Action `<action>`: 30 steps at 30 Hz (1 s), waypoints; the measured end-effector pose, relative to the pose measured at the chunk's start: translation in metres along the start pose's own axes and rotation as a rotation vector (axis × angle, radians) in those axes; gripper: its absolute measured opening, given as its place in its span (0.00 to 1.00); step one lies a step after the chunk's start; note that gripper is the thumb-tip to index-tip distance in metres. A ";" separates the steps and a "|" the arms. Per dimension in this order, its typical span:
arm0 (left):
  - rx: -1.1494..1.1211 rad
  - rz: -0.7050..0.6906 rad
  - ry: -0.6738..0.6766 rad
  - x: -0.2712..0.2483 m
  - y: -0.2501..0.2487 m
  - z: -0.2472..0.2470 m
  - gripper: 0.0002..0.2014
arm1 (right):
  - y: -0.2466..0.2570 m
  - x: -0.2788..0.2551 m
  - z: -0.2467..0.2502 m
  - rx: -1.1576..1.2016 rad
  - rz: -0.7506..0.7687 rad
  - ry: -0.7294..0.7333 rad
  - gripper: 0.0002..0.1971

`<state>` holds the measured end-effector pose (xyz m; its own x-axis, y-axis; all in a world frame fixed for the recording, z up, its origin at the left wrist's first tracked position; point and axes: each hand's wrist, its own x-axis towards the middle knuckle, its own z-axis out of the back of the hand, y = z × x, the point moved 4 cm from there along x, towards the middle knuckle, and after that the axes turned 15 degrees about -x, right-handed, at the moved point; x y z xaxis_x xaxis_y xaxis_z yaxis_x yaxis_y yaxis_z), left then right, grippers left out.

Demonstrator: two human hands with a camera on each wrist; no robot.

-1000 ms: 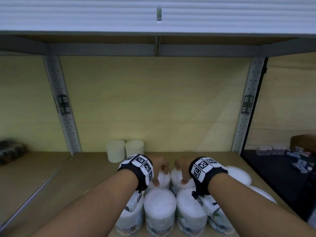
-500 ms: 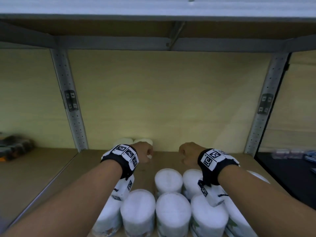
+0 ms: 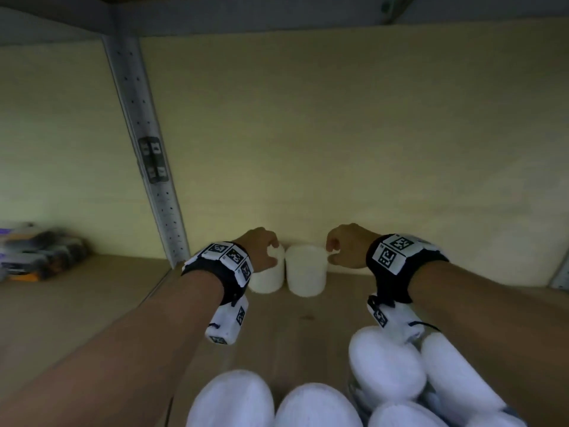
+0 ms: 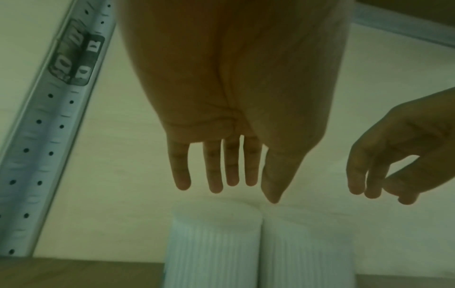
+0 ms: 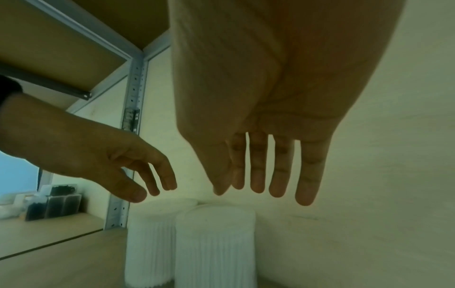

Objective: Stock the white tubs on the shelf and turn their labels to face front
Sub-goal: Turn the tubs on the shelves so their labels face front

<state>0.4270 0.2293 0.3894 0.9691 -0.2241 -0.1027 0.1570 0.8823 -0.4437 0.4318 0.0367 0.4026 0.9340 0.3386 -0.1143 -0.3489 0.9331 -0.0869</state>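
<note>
Both hands have moved on from the front tubs they were touching a second ago to the two tubs at the back wall, mid-frame in the head view. Left hand (image 3: 260, 248) hovers over the left tub (image 3: 268, 277), right hand (image 3: 346, 246) just right of the right tub (image 3: 306, 269); fingers hang loose and hold nothing, tips clear of the lids. These tubs touch each other and show only ribbed white sides, so turning them likely comes next. More tubs (image 3: 386, 363) crowd the shelf (image 3: 295, 322) at lower frame.
</note>
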 end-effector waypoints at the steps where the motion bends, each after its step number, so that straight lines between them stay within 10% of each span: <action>1: 0.006 0.007 -0.003 0.006 0.005 0.002 0.23 | 0.003 0.009 -0.001 -0.007 0.006 0.003 0.17; 11: -0.008 -0.009 -0.032 0.041 0.035 -0.002 0.23 | 0.032 0.075 -0.023 -0.139 0.004 0.083 0.30; 30: -0.044 -0.052 -0.094 0.040 0.039 -0.006 0.22 | 0.042 0.073 -0.020 -0.215 0.021 0.086 0.23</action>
<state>0.4702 0.2522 0.3623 0.9738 -0.2273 0.0048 0.2010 0.8509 -0.4854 0.4840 0.0984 0.3710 0.9195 0.3375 -0.2015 -0.3853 0.8755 -0.2918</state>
